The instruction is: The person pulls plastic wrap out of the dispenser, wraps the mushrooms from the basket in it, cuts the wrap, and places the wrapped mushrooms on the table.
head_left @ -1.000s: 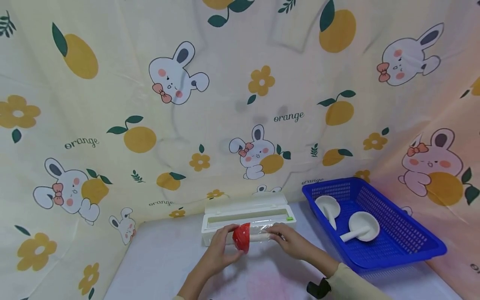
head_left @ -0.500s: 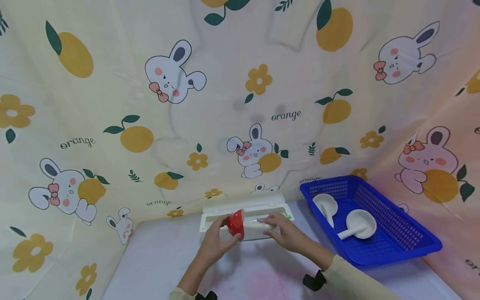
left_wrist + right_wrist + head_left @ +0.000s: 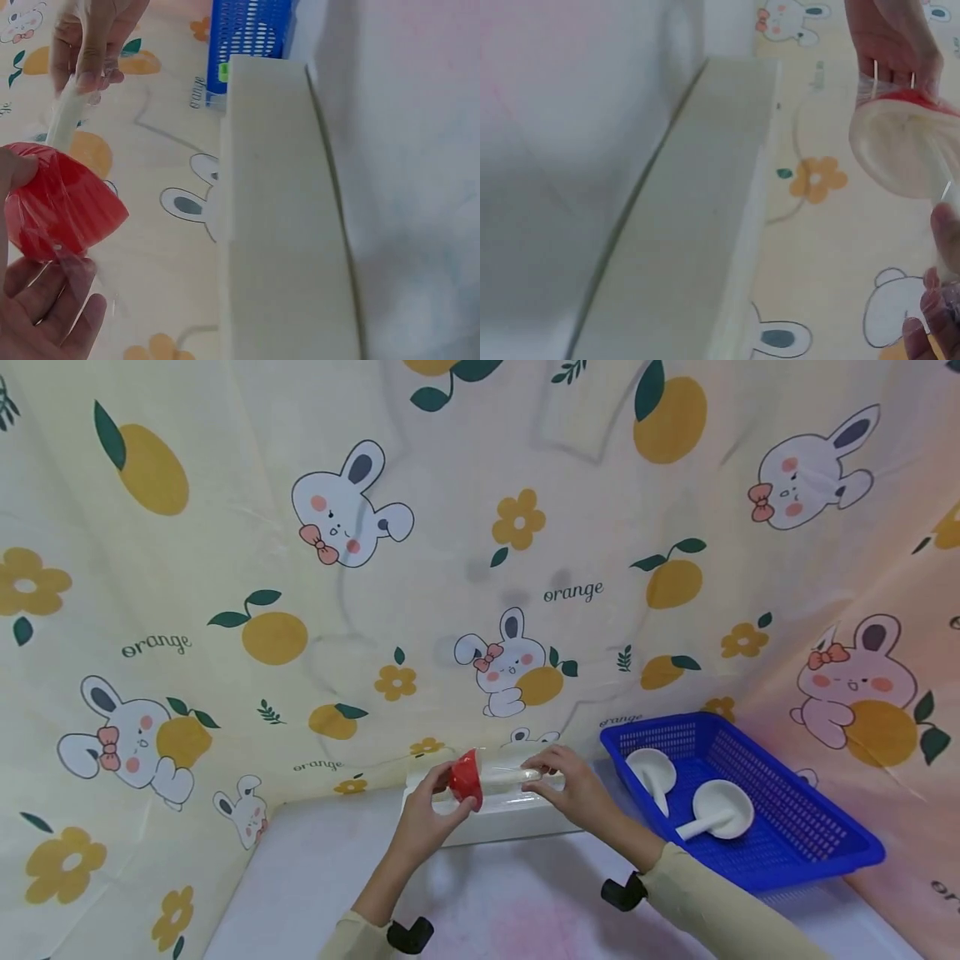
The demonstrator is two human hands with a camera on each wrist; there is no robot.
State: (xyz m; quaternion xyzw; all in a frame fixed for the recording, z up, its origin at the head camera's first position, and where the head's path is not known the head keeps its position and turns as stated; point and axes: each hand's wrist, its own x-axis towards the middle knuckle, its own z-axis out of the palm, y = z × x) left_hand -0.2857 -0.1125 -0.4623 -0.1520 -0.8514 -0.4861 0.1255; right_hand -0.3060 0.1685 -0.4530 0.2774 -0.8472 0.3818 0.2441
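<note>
Toy mushroom (image 3: pixel 480 777), red cap and white stem, lifted above the white cling-film dispenser (image 3: pixel 495 814) and sheathed in clear film (image 3: pixel 517 774). The left hand (image 3: pixel 423 814) has its grip clenched round the red cap; the right hand (image 3: pixel 573 789) pinches the stem end through the film. One second earlier the mushroom lay low in front of the dispenser, close to the tabletop (image 3: pixel 525 910); it has since risen and moved back, and now sits over the dispenser's rear edge against the printed backdrop (image 3: pixel 225 610). The film appears to have come away with the mushroom, so the wrapping looks well advanced, with loose film still trailing by the left palm in the left wrist view. To the right of the dispenser, the blue basket (image 3: pixel 810 852) holds two white mushrooms (image 3: pixel 723 810), unchanged across the frames.
</note>
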